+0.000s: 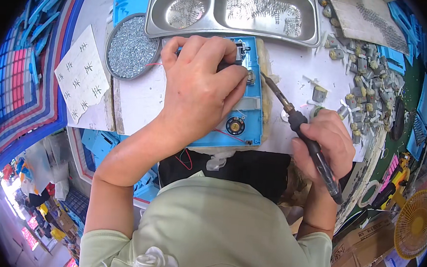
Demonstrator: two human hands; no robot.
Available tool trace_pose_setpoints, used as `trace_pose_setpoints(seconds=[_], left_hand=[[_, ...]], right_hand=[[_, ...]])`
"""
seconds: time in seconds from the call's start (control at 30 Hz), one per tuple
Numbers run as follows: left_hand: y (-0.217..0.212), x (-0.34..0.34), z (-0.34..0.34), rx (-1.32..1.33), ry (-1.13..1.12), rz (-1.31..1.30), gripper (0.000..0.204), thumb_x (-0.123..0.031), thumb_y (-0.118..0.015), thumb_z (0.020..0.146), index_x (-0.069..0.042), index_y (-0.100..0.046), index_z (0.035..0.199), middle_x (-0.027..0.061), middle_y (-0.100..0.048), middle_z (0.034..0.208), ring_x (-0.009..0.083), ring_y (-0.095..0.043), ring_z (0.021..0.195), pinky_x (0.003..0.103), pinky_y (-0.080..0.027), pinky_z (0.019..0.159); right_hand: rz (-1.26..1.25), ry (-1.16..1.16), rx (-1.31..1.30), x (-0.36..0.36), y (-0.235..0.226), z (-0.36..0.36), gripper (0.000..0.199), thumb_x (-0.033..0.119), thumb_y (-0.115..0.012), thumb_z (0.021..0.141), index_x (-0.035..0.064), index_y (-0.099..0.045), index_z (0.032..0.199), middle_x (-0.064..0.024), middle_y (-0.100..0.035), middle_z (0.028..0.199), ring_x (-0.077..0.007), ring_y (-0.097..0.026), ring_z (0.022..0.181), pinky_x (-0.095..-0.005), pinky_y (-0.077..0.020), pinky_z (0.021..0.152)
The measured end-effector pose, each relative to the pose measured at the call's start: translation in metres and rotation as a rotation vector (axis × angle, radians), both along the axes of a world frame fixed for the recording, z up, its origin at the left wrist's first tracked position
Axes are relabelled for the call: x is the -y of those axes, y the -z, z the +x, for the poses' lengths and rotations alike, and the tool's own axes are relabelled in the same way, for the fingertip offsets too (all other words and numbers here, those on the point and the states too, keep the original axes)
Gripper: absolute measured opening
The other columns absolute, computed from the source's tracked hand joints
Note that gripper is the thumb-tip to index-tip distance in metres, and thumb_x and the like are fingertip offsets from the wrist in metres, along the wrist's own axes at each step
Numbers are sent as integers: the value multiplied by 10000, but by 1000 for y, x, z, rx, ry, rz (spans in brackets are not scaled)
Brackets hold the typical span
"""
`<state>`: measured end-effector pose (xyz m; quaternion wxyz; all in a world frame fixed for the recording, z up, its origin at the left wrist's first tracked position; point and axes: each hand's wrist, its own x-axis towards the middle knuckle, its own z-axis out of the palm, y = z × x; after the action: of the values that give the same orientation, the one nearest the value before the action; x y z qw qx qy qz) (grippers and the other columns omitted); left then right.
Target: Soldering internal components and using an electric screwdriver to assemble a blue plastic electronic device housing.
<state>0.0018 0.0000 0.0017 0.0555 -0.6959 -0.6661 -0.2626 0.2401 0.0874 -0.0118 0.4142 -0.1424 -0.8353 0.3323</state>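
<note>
My right hand [329, 142] is wrapped around the dark handle of a soldering iron [297, 121]. The iron's thin tip points up and left, close to the right edge of a blue plastic casing [254, 94]. Over the casing's upper part, my left hand [198, 74] is closed, its fingers bent around a dark part that is mostly hidden. A round black speaker [235, 126] sits near the casing's lower end, with thin red wires by it. Under the casing lies a yellowish pad [273, 70].
A steel compartment tray [206, 30] with small metal parts stands at the back. To its left are a bowl of screws [132, 47] and a handwritten paper sheet [82, 73]. Small geared motors [367, 88] are heaped on the right. A yellow fan [417, 224] stands lower right.
</note>
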Motion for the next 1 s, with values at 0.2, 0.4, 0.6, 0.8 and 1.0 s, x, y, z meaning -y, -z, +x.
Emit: trace_pose_setpoints(seconds=[0.2,0.4,0.6,0.8,1.0], left_hand=[[1,-1,0,-3,9,7,187,-89,-833,703,-134,-768,873,6,-594,941,208,-582,908,396,-348,884],[-1,-1,-1,-3,16,-8,192,-85,-830,705,-128,-772,883,14,-596,944,213,-586,913,396,-353,882],[0,-1,-1,-16,21,0,187,-85,-826,711,-124,-774,887,19,-596,945,218,-587,911,394,-357,878],[-3,0,-3,-5,38,-18,222,-100,-835,724,-118,-765,934,24,-602,959,226,-588,917,392,-372,875],[-19,26,-29,26,11,-90,295,-73,-833,772,-51,-723,1046,72,-646,964,284,-632,872,398,-518,765]], right_hand=[[1,19,-26,-2,-1,4,356,-20,-828,679,13,-686,1004,-75,-603,684,-248,-566,594,-354,-447,590],[15,26,-34,-3,-1,5,339,-4,-837,699,10,-686,1003,-76,-607,688,-249,-570,594,-356,-454,593],[27,40,-20,-3,-2,7,318,15,-836,725,11,-686,1006,-77,-609,688,-255,-574,595,-360,-461,597],[20,45,-9,-3,-3,9,314,12,-828,729,11,-686,1009,-84,-616,689,-262,-577,598,-362,-467,604],[18,58,0,-5,-4,14,323,-15,-813,722,-3,-681,1017,-98,-623,696,-264,-581,609,-357,-467,601]])
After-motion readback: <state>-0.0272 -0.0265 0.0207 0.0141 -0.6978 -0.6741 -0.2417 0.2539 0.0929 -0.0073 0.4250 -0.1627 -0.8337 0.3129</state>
